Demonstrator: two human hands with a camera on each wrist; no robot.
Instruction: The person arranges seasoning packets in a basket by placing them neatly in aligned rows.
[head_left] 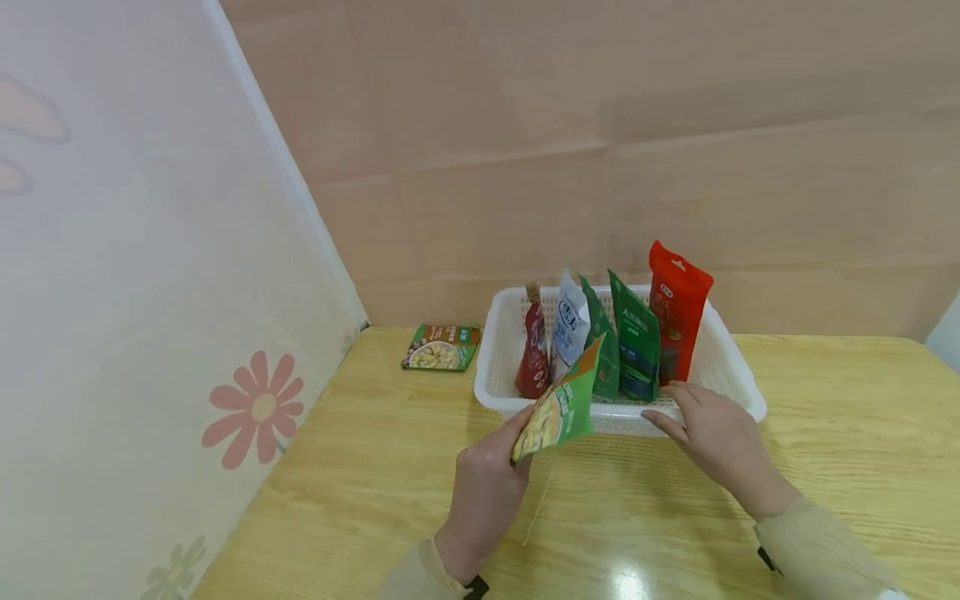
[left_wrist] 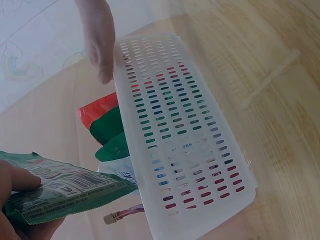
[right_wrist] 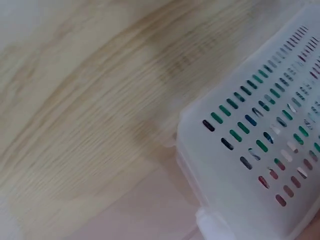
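My left hand (head_left: 491, 475) grips a green food packet (head_left: 566, 408) by its lower left edge, in front of the white basket (head_left: 622, 414). In the left wrist view this green packet (left_wrist: 75, 187) shows its printed back with a barcode. My right hand (head_left: 723, 437) rests at the basket's front rim, fingers over the edge near the red packet (head_left: 678, 308) and thumb by the rim; its fingertips are partly hidden. Standing in the basket are a dark red pouch with a cap (head_left: 534, 350), a white pouch (head_left: 570, 321) and two green pouches, one dark green (head_left: 636, 342).
Another green and brown packet (head_left: 441, 347) lies flat on the wooden table (head_left: 360, 467), left of the basket. A beige sheet (head_left: 525, 167) hangs behind the table, and a pale flowered sheet (head_left: 150, 292) borders its left side.
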